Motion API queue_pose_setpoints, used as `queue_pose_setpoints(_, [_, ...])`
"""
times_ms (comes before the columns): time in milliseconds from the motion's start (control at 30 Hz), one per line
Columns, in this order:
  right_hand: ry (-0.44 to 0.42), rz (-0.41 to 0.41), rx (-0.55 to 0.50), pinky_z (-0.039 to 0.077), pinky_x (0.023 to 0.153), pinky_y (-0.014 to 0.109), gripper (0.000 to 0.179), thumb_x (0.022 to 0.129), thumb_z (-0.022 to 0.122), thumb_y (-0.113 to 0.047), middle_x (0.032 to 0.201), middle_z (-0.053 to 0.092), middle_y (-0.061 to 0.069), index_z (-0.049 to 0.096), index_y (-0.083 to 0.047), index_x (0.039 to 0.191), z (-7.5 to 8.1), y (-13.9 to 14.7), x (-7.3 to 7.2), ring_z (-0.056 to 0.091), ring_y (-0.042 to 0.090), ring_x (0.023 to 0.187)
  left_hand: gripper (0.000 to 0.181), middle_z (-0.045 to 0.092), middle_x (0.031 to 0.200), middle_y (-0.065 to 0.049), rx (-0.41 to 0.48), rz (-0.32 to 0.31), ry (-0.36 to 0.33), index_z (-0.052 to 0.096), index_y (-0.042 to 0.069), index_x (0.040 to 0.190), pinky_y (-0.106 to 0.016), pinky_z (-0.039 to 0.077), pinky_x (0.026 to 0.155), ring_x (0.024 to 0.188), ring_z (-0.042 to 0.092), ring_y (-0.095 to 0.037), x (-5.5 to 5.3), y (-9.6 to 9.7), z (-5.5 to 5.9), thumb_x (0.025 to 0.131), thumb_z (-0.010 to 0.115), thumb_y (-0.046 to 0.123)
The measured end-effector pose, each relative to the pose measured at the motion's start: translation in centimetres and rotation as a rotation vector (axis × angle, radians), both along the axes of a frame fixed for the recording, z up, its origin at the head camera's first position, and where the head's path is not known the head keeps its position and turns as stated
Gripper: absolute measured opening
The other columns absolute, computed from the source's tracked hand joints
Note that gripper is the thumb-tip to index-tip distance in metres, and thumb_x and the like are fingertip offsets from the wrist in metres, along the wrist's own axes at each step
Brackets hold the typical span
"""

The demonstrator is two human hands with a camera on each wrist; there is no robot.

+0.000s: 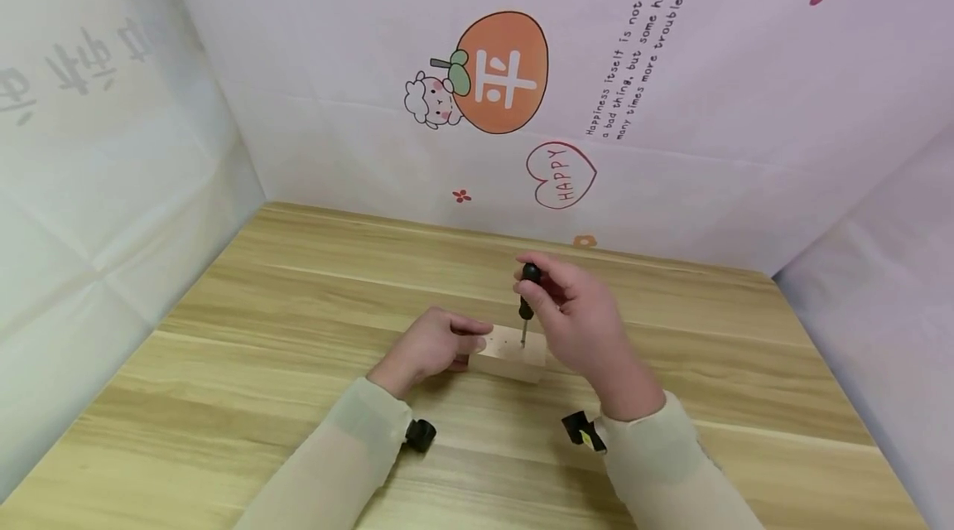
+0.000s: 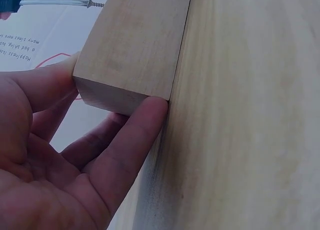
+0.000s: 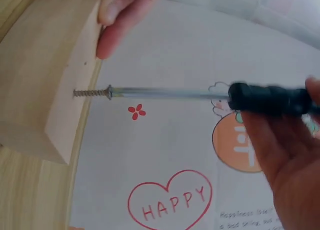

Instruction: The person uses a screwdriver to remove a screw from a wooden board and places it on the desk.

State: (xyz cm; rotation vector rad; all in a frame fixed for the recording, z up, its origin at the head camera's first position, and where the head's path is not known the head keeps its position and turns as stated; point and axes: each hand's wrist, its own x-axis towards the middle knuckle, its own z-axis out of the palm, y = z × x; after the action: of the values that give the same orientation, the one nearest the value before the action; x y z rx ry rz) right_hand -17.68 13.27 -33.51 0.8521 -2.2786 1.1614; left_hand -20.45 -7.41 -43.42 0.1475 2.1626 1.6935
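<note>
A pale wooden block (image 1: pixel 507 368) lies on the table, with a few small holes in its top face. My left hand (image 1: pixel 436 345) grips the block's left end, thumb on top and fingers along the end and side, as the left wrist view shows. A screw (image 3: pixel 91 93) stands upright, partly sunk in the block near its right end. The tip of a screwdriver (image 3: pixel 165 93) meets the screw's head. My right hand (image 1: pixel 577 315) holds the screwdriver's black handle (image 3: pixel 270 98) upright between thumb and fingers.
The wood-grain table (image 1: pixel 261 364) spreads around the block. A white printed sheet (image 1: pixel 358 99) hangs as a wall behind it, with more sheeting at both sides. Black wrist cameras (image 1: pixel 421 435) sit at both cuffs.
</note>
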Motion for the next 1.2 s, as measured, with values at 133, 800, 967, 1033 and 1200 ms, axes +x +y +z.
queue_pose_setpoints(133, [0.312, -0.163, 0.105, 0.058, 0.064, 0.033, 0.03, 0.091, 0.071, -0.004, 0.094, 0.066, 0.013, 0.068, 0.003, 0.12, -0.5, -0.8, 0.1, 0.065, 0.021, 0.076, 0.024, 0.066, 0.124, 0.001, 0.006, 0.0, -0.003, 0.077, 0.019, 0.117, -0.035, 0.058, 0.077, 0.107, 0.062, -0.018, 0.1, 0.0, 0.0, 0.093, 0.073, 0.018])
queue_pose_setpoints(800, [-0.177, 0.073, -0.042, 0.057, 0.077, 0.028, 0.03, 0.09, 0.071, 0.005, 0.107, 0.072, 0.003, 0.072, -0.008, 0.116, 0.6, 0.3, 0.1, 0.07, 0.015, 0.09, 0.023, 0.067, 0.12, -0.001, 0.012, -0.006, -0.004, 0.077, 0.017, 0.116, -0.035, 0.058, 0.076, 0.105, 0.063, -0.019, -0.2, -0.1, -0.1, 0.093, 0.073, 0.016])
queue_pose_setpoints(967, [-0.157, -0.035, -0.043, 0.057, 0.075, 0.027, 0.029, 0.089, 0.077, -0.004, 0.107, 0.071, 0.002, 0.073, -0.01, 0.117, 0.7, 0.1, 0.4, 0.068, 0.014, 0.093, 0.023, 0.067, 0.122, 0.001, 0.003, -0.009, -0.003, 0.077, 0.018, 0.117, -0.035, 0.058, 0.076, 0.106, 0.062, -0.018, -0.2, -0.1, -0.3, 0.094, 0.073, 0.016])
queue_pose_setpoints(1033, [-0.086, -0.08, -0.031, 0.057, 0.074, 0.026, 0.03, 0.085, 0.081, -0.007, 0.103, 0.07, 0.001, 0.075, -0.01, 0.113, 0.7, -0.3, 0.5, 0.067, 0.014, 0.09, 0.024, 0.067, 0.122, 0.001, 0.003, -0.009, -0.001, 0.077, 0.019, 0.117, -0.035, 0.058, 0.076, 0.106, 0.062, -0.018, -0.3, 0.0, -0.3, 0.094, 0.073, 0.017])
queue_pose_setpoints(1200, [-0.001, -0.117, -0.041, 0.053, 0.067, 0.021, 0.026, 0.081, 0.085, -0.007, 0.091, 0.067, -0.005, 0.079, -0.011, 0.106, 0.7, -0.5, 0.5, 0.06, 0.01, 0.076, 0.024, 0.067, 0.122, 0.001, 0.004, -0.006, -0.004, 0.077, 0.019, 0.117, -0.035, 0.058, 0.076, 0.106, 0.062, -0.018, -0.2, 0.0, -0.3, 0.094, 0.073, 0.017])
